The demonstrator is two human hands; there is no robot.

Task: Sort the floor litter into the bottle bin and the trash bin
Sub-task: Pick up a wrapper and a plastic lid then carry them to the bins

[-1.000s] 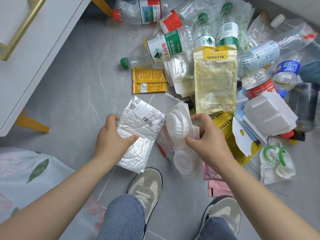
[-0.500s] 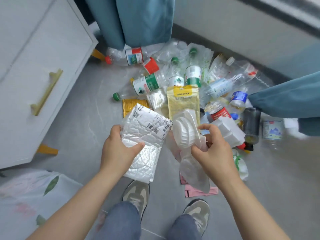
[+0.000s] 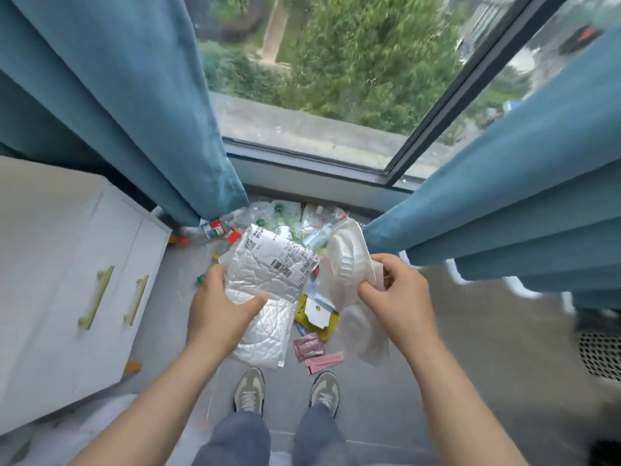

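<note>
My left hand (image 3: 218, 311) grips a crinkled silver mailer bag (image 3: 268, 290) with a white barcode label. My right hand (image 3: 393, 297) holds a white moulded plastic tray (image 3: 346, 260) whose lower part hangs down by my wrist. Both hands are raised well above the floor. Below and beyond them lies the litter pile: plastic bottles (image 3: 215, 228) with red and green caps against the window wall, a yellow packet (image 3: 316, 314) and pink sachets (image 3: 312, 348). Much of the pile is hidden behind the held items. No bin is clearly in view.
A white cabinet (image 3: 67, 280) with gold handles stands at the left. Blue curtains (image 3: 134, 112) hang on both sides of a window. My two shoes (image 3: 248, 391) stand on the grey floor just before the litter. A perforated dark object (image 3: 601, 354) sits at the far right.
My view has risen and tilted up from the floor pile to the window. Both hands came up with the mailer bag and the white tray still in them.
</note>
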